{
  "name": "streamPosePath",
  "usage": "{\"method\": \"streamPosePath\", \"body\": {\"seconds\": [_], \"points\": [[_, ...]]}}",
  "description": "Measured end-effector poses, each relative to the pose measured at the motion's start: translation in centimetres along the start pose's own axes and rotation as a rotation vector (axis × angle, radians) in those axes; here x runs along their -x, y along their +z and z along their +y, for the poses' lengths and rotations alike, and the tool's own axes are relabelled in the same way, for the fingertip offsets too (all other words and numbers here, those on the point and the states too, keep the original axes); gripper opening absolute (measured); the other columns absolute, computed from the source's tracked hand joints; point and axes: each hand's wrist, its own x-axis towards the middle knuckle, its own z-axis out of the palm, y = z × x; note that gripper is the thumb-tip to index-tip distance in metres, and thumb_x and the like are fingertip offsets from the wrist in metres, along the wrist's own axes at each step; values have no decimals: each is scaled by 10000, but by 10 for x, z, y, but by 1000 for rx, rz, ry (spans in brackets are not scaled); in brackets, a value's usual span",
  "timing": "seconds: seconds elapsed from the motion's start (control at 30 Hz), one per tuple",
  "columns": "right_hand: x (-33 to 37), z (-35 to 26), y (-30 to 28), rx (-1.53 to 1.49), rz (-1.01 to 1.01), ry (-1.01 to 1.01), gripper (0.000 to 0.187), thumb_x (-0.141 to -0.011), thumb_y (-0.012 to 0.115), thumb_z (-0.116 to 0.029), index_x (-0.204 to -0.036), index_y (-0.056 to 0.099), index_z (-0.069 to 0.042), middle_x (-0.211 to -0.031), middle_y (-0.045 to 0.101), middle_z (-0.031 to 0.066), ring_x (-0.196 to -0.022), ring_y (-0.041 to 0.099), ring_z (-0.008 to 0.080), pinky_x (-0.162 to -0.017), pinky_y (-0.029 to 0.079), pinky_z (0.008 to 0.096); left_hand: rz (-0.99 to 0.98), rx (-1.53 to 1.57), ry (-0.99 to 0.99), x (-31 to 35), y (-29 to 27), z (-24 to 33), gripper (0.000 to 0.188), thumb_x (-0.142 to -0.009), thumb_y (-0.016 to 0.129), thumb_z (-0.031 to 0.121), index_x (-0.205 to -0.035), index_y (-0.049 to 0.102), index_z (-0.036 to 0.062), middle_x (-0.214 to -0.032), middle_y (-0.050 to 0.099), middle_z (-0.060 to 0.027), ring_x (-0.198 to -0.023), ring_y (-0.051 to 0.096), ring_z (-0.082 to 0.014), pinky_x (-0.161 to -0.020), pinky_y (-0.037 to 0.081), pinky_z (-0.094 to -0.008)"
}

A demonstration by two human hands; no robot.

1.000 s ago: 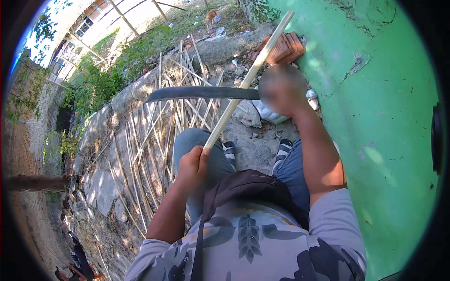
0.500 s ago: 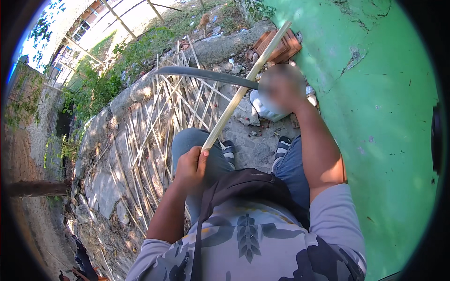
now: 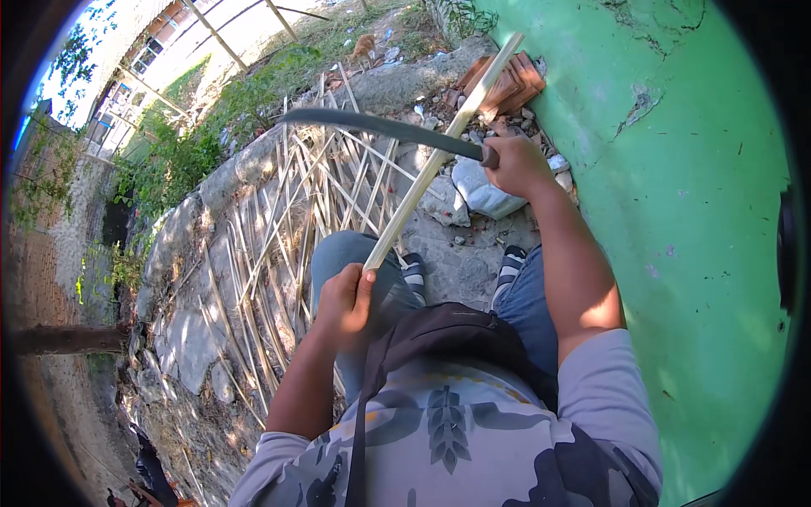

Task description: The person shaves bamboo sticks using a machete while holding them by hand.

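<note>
"Where's the pale, straight wooden strip (image 3: 422, 184)?"
"Left hand (image 3: 345, 297) clamped on its lower end, right hand (image 3: 517, 166) clasping the dark, curved metal machete (image 3: 380, 126) across it."
"Lettering?"
"Black cloth bag's (image 3: 448, 329) mark: too small."

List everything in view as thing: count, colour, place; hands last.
Pale strip: one, cream, centre
Long blade: one, dark grey, across the pale strip
Loose strips: many, tan, left of centre
Rocks: several, whitish, right of centre
Tiles: several, orange, upper right of centre
Painted surface: one, green, right
Animal: one, brown, top
Plants: several, green, upper left
Waist bag: one, black, lower centre
Jeans: one pair, blue, centre
Footwear: two, dark and white, centre
Left hand: one, bare, gripping pale strip
Right hand: one, bare, gripping long blade
</note>
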Motion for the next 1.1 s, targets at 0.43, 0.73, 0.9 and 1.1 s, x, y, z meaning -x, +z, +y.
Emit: {"method": "streamPosePath", "body": {"seconds": [0.43,0.73,0.9,1.1], "points": [[-5,-27,-4,-128,24,-62,153,-781,735,-174,-845,661,-57,-703,646,168,-700,644,405,-699,517,495,75,97,60,-1,4,-1,208,-1054,553,183,-967,604,0,-636,540,-131,-543,511,-235,-549,416,-370],[-5,7,0,-255,39,476,213,-836,745,-254,-889,681,-58,-883,717,161,-884,696,370,-778,537,472,72,2,48,-2,6,-5,222,-1054,555,194,-954,594,0,-633,540,-135,-539,495,-225,-550,419,-382],[-5,-18,0,-174,127,92,183,-823,730,-207,-817,642,-46,-771,662,188,-745,657,419,-672,500,507,81,111,-27,-2,4,1,266,-1061,550,228,-933,589,-3,-630,510,-97,-568,461,-166,-547,401,-364],[-3,6,-2,-173,45,154,209,-820,758,-231,-847,658,-49,-744,655,157,-720,677,342,-671,504,478,-5,87,-18,-2,-1,-5,254,-1076,524,200,-943,598,-3,-640,510,-23,-598,452,-99,-548,386,-311]]}}
